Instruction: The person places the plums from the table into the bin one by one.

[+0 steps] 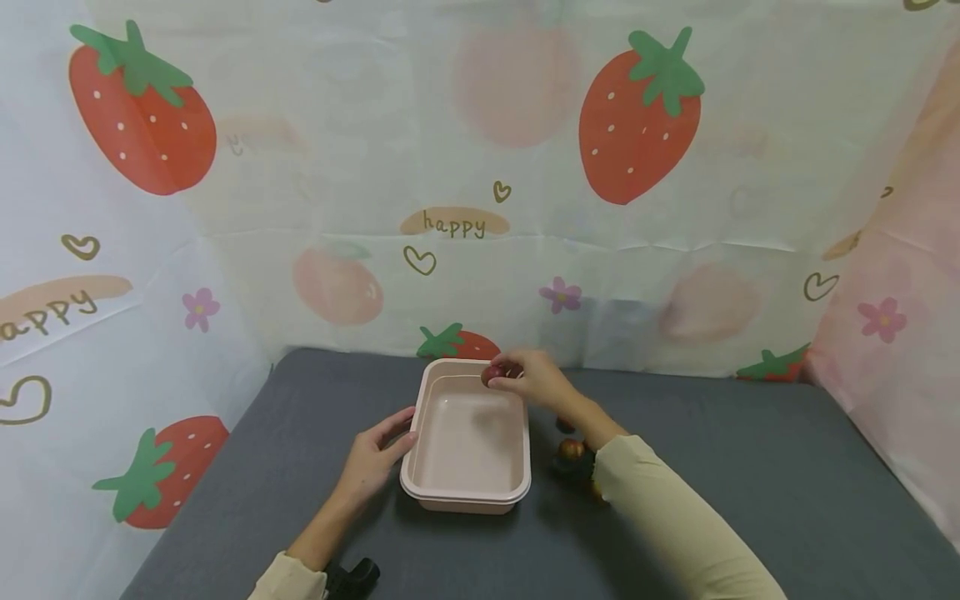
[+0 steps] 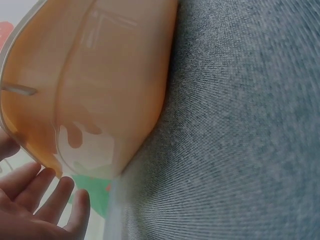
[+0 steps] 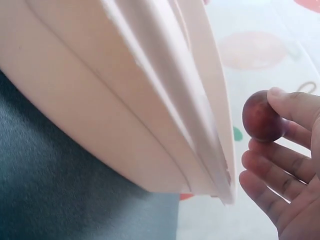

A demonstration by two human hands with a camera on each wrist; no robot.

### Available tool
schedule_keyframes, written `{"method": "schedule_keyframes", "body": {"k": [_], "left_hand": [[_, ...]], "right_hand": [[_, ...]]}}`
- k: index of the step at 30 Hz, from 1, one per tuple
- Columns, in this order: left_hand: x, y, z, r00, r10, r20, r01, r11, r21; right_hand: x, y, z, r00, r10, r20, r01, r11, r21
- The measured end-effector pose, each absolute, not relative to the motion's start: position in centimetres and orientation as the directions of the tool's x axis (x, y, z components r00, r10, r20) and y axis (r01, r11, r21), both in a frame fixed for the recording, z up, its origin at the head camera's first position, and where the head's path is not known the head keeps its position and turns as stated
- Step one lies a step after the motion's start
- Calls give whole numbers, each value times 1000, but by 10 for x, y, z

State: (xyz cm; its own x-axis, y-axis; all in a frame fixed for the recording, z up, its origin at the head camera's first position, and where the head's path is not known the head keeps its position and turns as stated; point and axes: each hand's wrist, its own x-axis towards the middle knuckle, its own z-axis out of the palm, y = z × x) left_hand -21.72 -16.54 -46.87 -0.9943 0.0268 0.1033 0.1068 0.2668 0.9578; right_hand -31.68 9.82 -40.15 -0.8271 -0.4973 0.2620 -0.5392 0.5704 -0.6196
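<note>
A pale pink rectangular plastic container [image 1: 471,450] stands on the grey cloth surface. My right hand [image 1: 536,382] is over its far right corner and pinches a small, dark red, plum-like fruit [image 3: 263,116] between thumb and fingers. In the head view the fruit appears just above the container's far rim; the right wrist view shows it beside the outer wall [image 3: 100,115]. On the container's left side, my left hand [image 1: 375,454] touches the rim with its fingertips. Its fingers [image 2: 59,200] are spread and only slightly bent in the left wrist view.
Right of the container, a brownish-orange round fruit [image 1: 571,449] and a dark red one [image 1: 565,426] lie partly hidden by the right forearm and a black wrist device [image 1: 573,473]. A strawberry-printed curtain [image 1: 465,167] hangs behind the grey surface [image 1: 720,467].
</note>
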Motion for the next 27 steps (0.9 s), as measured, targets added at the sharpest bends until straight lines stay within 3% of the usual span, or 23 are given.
{"method": "schedule_keyframes", "body": {"k": [16, 27], "left_hand": [[-219, -166, -473, -996, 18, 87, 89, 283, 955], [-217, -166, -472, -995, 20, 100, 101, 283, 954]], "right_hand": [[-315, 77, -414, -822, -542, 175, -508, 558, -656], [-318, 70, -425, -777, -586, 229, -585, 540, -605]]}}
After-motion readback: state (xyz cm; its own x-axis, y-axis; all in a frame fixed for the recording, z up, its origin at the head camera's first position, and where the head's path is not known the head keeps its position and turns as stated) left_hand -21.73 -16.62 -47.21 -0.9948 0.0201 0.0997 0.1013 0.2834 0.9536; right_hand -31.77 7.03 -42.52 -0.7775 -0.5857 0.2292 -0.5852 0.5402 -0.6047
